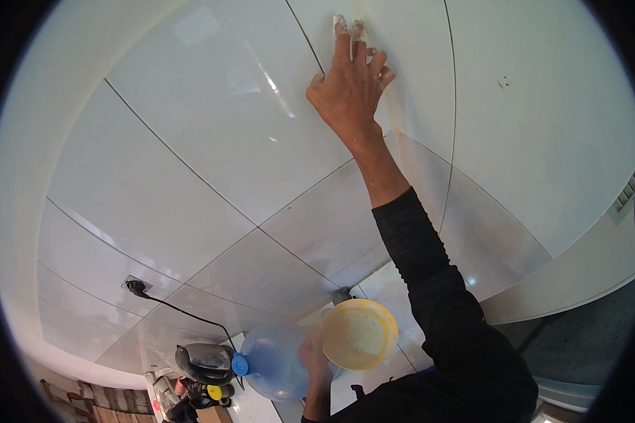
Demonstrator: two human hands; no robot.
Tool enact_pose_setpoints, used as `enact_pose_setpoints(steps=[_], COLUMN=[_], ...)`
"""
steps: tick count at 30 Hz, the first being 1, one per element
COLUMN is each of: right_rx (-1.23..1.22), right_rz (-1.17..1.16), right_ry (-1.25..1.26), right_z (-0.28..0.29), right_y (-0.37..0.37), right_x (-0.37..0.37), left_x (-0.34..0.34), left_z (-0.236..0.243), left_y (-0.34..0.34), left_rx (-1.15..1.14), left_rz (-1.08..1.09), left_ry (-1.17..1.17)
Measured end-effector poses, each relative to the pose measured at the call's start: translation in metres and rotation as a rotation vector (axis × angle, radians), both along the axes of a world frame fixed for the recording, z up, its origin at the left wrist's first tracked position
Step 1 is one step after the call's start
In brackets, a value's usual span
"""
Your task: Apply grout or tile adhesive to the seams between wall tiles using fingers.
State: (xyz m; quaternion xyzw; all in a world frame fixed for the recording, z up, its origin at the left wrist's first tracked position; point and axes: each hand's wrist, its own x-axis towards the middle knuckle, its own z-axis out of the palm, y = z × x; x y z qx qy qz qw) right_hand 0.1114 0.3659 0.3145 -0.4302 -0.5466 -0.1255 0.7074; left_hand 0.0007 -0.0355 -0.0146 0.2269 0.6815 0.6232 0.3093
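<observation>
My right hand (349, 92) reaches up to the glossy white tiled wall (204, 106), its fingers spread and the index and middle fingertips coated with white paste. Those fingertips touch the wall near the corner, right of a dark tile joint. Lower down, my left hand (315, 358) grips the side of a yellow plastic bowl (387, 326). White paste (365, 333) lies inside the bowl and is smeared on its walls. The fingers on the bowl's far side are hidden.
A big blue water bottle (279, 363) stands beside my left hand, with a dark kettle (203, 362) to its left. A black cord runs to a plug in a wall socket (137, 286). Assorted items (197, 395) crowd the lower left. A white cabinet-like panel (564, 285) stands at right.
</observation>
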Motion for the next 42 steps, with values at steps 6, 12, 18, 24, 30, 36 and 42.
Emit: enact_pose_setpoints(steps=[6,12,18,24,30,36,42], right_rx=[0.042,0.135,-0.111,-0.042,-0.197,-0.500,-0.197], right_rz=[-0.026,0.268,0.803,0.898,0.780,0.812,0.582], right_ry=[-0.016,-0.103,-0.806,-1.315,-1.521,-1.251,-1.423], right_z=[0.018,-0.005,-0.162,-0.218,-0.209,-0.196,-0.208], right_y=[0.004,-0.040,-0.145,-0.208,-0.216,-0.226,-0.220], right_x=[0.016,0.030,0.100,0.169,0.225,0.201,0.192], left_x=[0.006,0.005,-0.003,-0.018,-0.013,-0.009,-0.014], left_z=[-0.003,-0.007,0.011,0.036,0.052,0.070,0.071], left_y=[0.003,0.007,0.030,0.056,0.070,0.073,0.072], left_rx=[-0.023,0.025,0.037,0.157,0.259,0.228,0.306], left_rz=[0.013,0.049,0.109,0.061,0.151,0.076,0.097], left_ry=[-0.014,-0.059,-0.144,-0.409,-0.468,-0.273,-0.407])
